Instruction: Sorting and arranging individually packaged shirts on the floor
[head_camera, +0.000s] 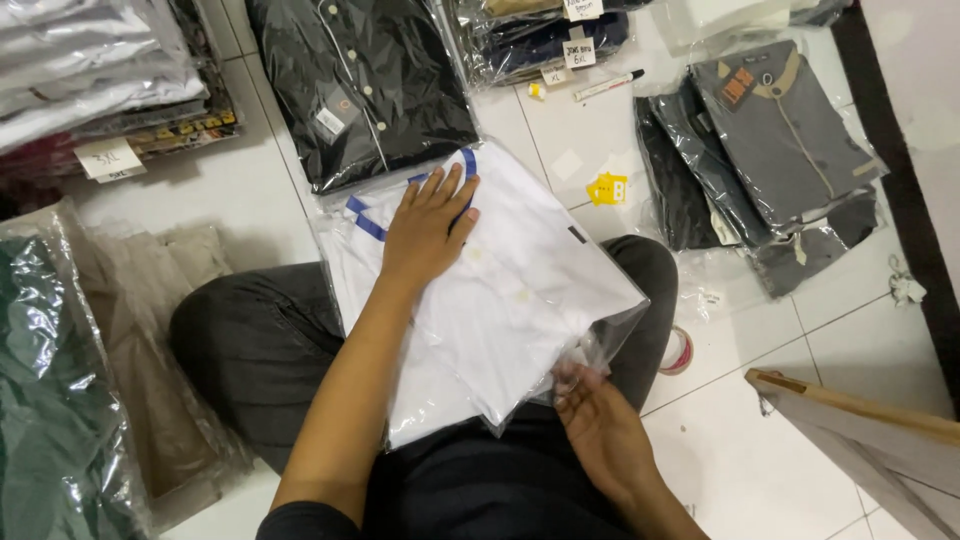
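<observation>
A folded white shirt with blue trim (520, 290) lies in a clear plastic bag across my lap. My left hand (430, 228) presses flat on its upper part, fingers spread near the blue collar. My right hand (598, 425) holds the bag's open lower edge (590, 355), fingers pinching the plastic. My legs in dark trousers are crossed under the shirt.
Bagged black shirts (365, 85) lie ahead on the white tile floor, grey ones (775, 135) at right, white stacks (90, 70) at upper left, green and tan ones (60, 400) at left. A marker (608, 85), yellow tag (606, 189), tape roll (678, 352) and wooden board (860, 410) are nearby.
</observation>
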